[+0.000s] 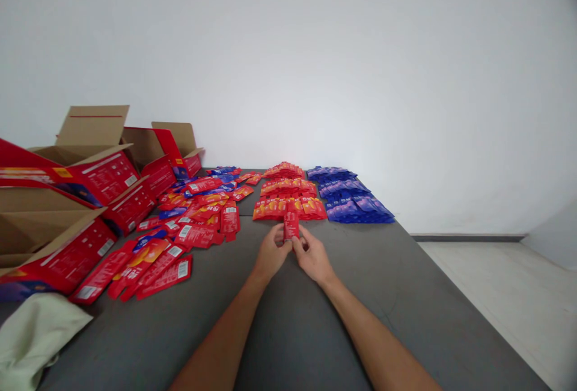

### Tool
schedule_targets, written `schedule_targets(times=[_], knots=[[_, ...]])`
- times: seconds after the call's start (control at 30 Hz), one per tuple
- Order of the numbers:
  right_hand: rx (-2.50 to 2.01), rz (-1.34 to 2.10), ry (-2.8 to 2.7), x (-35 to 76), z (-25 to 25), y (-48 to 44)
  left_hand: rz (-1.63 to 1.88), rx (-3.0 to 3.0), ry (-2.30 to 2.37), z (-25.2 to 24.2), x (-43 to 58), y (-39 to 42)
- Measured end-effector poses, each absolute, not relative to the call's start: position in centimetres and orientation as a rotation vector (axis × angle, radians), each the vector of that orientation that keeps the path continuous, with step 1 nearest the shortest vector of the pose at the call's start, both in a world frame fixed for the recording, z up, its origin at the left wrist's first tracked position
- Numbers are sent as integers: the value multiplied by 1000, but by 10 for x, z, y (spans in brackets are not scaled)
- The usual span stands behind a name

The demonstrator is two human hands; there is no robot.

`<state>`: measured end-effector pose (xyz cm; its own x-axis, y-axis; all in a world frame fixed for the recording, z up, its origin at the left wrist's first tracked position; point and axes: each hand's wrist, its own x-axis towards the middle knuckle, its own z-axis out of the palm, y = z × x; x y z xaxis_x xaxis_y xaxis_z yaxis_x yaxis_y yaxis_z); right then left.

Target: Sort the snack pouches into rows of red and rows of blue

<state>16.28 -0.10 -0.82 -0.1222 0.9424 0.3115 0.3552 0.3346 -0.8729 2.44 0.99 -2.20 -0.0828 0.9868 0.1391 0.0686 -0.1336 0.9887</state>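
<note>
Between my two hands a small red carton (pixel 291 225) stands upright, its narrow top end pointing away toward the sachets. My left hand (pixel 272 251) grips its left side, and my right hand (pixel 312 253) has its fingers closed on the right side and lower edge. Just behind it lie rows of red-orange sachets (pixel 288 188), and to their right are rows of blue-purple sachets (pixel 354 199). Off to the left spreads a loose heap of flattened red and blue cartons (pixel 198 214). Whether anything is inside the held carton cannot be seen.
Several large open red cardboard boxes (pixel 108 178) stand along the left side of the grey table (pixel 297 325). A pale green cloth (pixel 38 337) lies at the near left corner. A white wall (pixel 315 66) rises behind the table; pale floor (pixel 491 283) shows at the right.
</note>
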Motion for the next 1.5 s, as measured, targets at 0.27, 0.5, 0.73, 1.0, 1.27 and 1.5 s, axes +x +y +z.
schedule_targets(times=[0.27,0.5,0.73,1.0,1.27,1.5], knots=[[-1088,773,-1682,165,-6,0,1317,878,835,-17,26,5],[-1076,952,-1243,173,-11,13,1173,958,770,-21,30,2],[-1042,1108,-1231,168,-10,6,1380,1041,939,-21,25,5],[-973,1283,-1157,162,-13,4,1443,872,949,-25,26,9],[-1218,1437,-1561,170,-11,-1,1600,750,1027,-32,11,20],[-1281,1316,-1500,173,-24,6,1460,698,1041,-24,12,16]])
